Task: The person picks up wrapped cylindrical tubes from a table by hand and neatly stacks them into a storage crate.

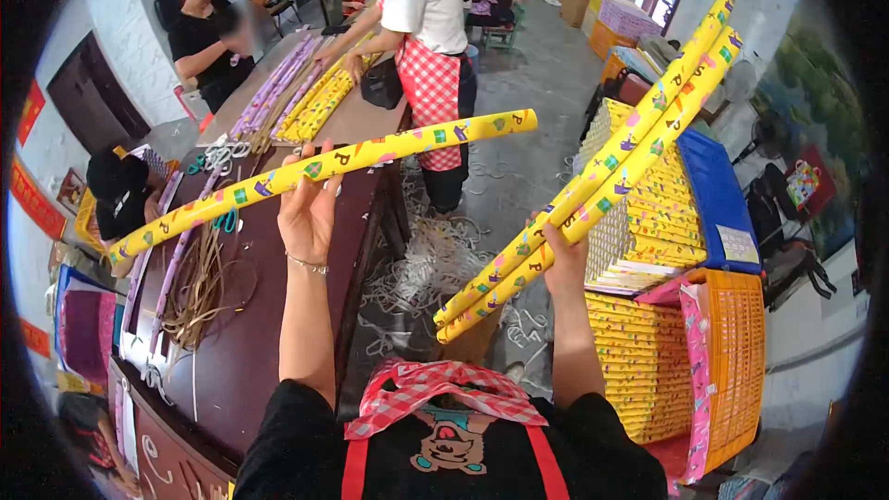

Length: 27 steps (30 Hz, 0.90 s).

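My left hand [308,213] grips a yellow wrapping paper roll [389,146] printed with small colourful pictures, held raised and tilted above the table. The fingers and thumb close around its middle from below. In my right hand [565,255] are at least two more yellow rolls [602,162] of the same print, lying side by side and slanting up to the right. Part of my right hand's fingers is hidden behind them. Under the left roll, tan strips [199,287] and teal-handled scissors [225,220] lie on the table.
The dark red table [278,315] runs along my left. Stacked yellow rolls [648,352] fill an orange crate [732,370] and a blue crate [718,194] on the right. White strips [431,264] litter the floor. A person in a checked apron [433,83] works ahead; others sit nearby.
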Tool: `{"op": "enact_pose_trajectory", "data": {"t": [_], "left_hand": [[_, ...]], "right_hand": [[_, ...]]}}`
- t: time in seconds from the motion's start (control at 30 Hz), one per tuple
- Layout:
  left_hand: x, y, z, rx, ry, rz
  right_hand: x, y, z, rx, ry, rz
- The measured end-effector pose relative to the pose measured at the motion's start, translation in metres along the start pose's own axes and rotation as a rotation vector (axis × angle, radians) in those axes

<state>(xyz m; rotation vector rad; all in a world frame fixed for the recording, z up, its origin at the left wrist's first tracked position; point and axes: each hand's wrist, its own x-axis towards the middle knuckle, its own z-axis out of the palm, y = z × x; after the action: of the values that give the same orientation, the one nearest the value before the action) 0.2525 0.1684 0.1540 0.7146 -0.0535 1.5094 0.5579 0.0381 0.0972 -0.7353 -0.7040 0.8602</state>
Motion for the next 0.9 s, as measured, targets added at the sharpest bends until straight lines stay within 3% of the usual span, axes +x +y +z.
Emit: {"op": "enact_pose_trajectory", "data": {"t": [0.13,0.33,0.47,0.6,0.73,0.77,0.8,0.83,0.9], "left_hand": [[-0.002,-0.028,0.009,-0.077,0.035,-0.026],[-0.054,-0.123,0.031,-0.305,-0.006,-0.281],[-0.086,-0.156,0.028,-0.202,0.016,-0.507],[-0.103,-0.177,0.017,-0.166,-0.234,-0.628],[-0.106,-0.171,0.023,0.220,-0.342,-0.711],[-0.101,-0.165,0.026,0.537,-0.461,-0.709],[-0.101,-0.159,0.028,0.720,-0.607,-0.557],[-0.103,-0.158,0.006,0.300,-0.501,-0.688],[-0.099,-0.138,0.000,-0.026,-0.331,-0.711]], "right_hand": [[-0.004,-0.003,0.006,-0.013,0.013,-0.004],[-0.003,-0.005,0.006,0.156,-0.056,0.026],[-0.013,-0.025,0.006,0.195,-0.087,0.018],[-0.024,-0.019,-0.010,0.272,0.109,0.004],[-0.033,-0.024,-0.028,0.276,0.177,-0.003],[-0.035,-0.028,-0.032,0.270,0.148,-0.027],[-0.034,-0.030,-0.036,0.289,0.173,-0.020],[-0.037,-0.034,-0.037,0.304,0.185,-0.058],[-0.039,-0.038,-0.036,0.318,0.218,-0.104]]}}
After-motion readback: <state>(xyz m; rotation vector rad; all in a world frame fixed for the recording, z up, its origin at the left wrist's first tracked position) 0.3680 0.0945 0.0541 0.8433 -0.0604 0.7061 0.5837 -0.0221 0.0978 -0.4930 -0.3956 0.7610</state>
